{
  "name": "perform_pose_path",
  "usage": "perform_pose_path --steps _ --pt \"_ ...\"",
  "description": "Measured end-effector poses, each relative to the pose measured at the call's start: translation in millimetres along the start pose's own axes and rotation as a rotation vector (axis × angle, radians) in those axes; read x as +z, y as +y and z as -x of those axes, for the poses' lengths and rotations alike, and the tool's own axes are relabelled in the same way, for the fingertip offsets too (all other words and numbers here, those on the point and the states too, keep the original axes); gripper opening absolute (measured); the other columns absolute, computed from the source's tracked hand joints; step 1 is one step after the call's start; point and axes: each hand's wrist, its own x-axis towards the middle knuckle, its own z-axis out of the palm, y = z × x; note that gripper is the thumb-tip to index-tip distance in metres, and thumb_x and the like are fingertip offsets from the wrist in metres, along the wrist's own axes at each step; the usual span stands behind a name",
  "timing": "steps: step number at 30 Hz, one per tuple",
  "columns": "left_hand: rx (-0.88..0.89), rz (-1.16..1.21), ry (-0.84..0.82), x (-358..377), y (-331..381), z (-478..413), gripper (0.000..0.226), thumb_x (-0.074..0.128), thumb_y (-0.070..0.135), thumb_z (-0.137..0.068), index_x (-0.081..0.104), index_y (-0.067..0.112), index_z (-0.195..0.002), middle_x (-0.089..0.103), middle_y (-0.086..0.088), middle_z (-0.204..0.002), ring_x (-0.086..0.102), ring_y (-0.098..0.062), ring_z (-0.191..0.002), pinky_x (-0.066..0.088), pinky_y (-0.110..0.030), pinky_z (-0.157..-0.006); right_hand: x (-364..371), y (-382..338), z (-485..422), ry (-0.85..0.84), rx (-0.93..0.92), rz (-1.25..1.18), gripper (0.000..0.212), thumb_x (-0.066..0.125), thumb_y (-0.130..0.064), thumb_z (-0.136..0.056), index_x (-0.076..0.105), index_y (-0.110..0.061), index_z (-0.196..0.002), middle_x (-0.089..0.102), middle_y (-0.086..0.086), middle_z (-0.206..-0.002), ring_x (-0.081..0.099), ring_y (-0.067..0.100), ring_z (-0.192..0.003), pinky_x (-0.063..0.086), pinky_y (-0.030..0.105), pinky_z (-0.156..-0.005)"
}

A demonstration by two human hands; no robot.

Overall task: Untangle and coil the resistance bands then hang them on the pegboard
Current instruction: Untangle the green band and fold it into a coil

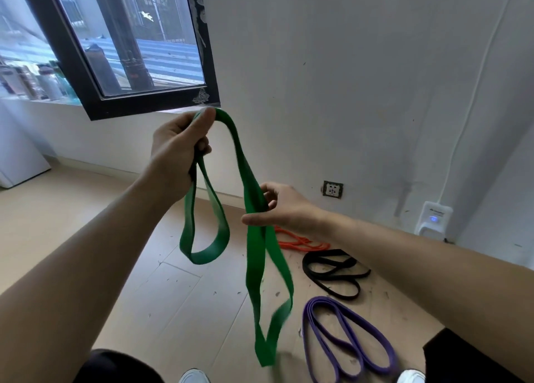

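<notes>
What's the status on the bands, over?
Left hand grips green band up top, right hand pinches its hanging strand. Band hangs in two loops, uncoiled. Orange band, black band, purple band on floor.

Bare floor [72, 223] lies open at left, below the two hanging loops of the green band [254, 238]. At right the orange band [300, 242], black band [326, 252] and purple band [308, 322] clutter the floor near the wall [346, 94]. The open window frame [150, 105] juts in, upper left.

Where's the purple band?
In the head view, the purple band lies on the floor at lower right, beside the black band and right of the green band.
</notes>
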Motion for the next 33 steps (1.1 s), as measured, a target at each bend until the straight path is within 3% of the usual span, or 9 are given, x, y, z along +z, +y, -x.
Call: perform_pose_path --steps 5,10,14,18,23,28,31,33 --pt "0.019 0.079 0.014 -7.8 6.8 -4.6 0.046 0.088 0.053 -0.064 0.075 0.019 -0.093 0.05 0.007 -0.07 0.046 -0.007 -0.06 0.046 -0.022 -0.063 15.1 -4.7 -12.6 0.133 -0.046 -0.077 0.044 0.085 -0.028 -0.08 0.064 -0.01 -0.113 0.069 0.001 -0.099 0.069 0.016 -0.093 0.059 0.029 -0.084" --pt "0.021 0.082 0.017 -12.4 8.6 -4.5 0.022 0.081 0.044 -0.078 0.078 0.023 -0.082 0.05 0.006 -0.069 0.046 -0.008 -0.061 0.045 -0.024 -0.065 0.6 -9.2 -26.6 0.188 -0.08 -0.118 0.029 0.078 -0.008 -0.083 0.069 -0.006 -0.111 0.068 0.004 -0.091 0.066 0.016 -0.083 0.06 0.041 -0.089" --pt "-0.016 0.065 0.042 -29.8 2.5 -5.5 0.018 0.075 0.038 -0.086 0.078 0.021 -0.085 0.05 0.005 -0.069 0.047 -0.01 -0.063 0.044 -0.024 -0.066 -20.8 -15.3 -29.6 0.155 -0.073 -0.222 0.033 0.077 0.0 -0.082 0.068 -0.001 -0.114 0.07 0.006 -0.088 0.07 0.018 -0.085 0.058 0.035 -0.089" --pt "-0.106 -0.028 -0.029 -52.1 -13.1 -4.3 0.06 0.091 0.057 -0.055 0.073 0.016 -0.094 0.052 0.005 -0.068 0.05 -0.012 -0.064 0.045 -0.026 -0.069 -42.4 -27.8 -26.1 0.142 -0.101 -0.355 0.038 0.072 0.001 -0.087 0.06 0.003 -0.123 0.069 0.011 -0.095 0.07 0.024 -0.09 0.057 0.035 -0.089" --pt "-0.192 -0.2 -0.183 -51.6 -26.2 1.1 0.07 0.093 0.06 -0.05 0.072 0.013 -0.098 0.056 0.007 -0.068 0.052 -0.01 -0.065 0.048 -0.022 -0.068 -54.1 -38.6 -21.9 0.114 -0.144 -0.398 0.039 0.068 -0.004 -0.091 0.057 0.002 -0.127 0.073 0.014 -0.105 0.071 0.026 -0.099 0.055 0.038 -0.096" --pt "-0.203 -0.278 -0.298 -21.8 -27.3 6.6 0.047 0.084 0.04 -0.073 0.071 0.01 -0.106 0.059 0.006 -0.069 0.052 -0.012 -0.066 0.046 -0.028 -0.07 -48.5 -42.0 -18.2 0.044 -0.161 -0.312 0.031 0.068 -0.006 -0.092 0.063 -0.004 -0.122 0.07 0.012 -0.101 0.064 0.022 -0.092 0.049 0.037 -0.091" --pt "-0.188 -0.329 -0.346 -2.9 -27.3 8.2 0.043 0.086 0.041 -0.071 0.071 0.012 -0.099 0.057 0.003 -0.07 0.051 -0.013 -0.065 0.044 -0.028 -0.066 -41.6 -39.8 -17.0 -0.023 -0.177 -0.234 0.035 0.07 -0.002 -0.09 0.061 -0.002 -0.123 0.066 0.014 -0.099 0.059 0.025 -0.09 0.049 0.034 -0.085" --pt "-0.189 -0.388 -0.356 3.4 -28.1 8.8 0.047 0.087 0.045 -0.065 0.071 0.011 -0.095 0.055 0.002 -0.07 0.049 -0.012 -0.063 0.043 -0.028 -0.063 -44.2 -39.2 -16.0 -0.07 -0.167 -0.181 0.041 0.071 0.003 -0.087 0.056 0.0 -0.126 0.068 0.012 -0.096 0.065 0.023 -0.089 0.053 0.03 -0.081"
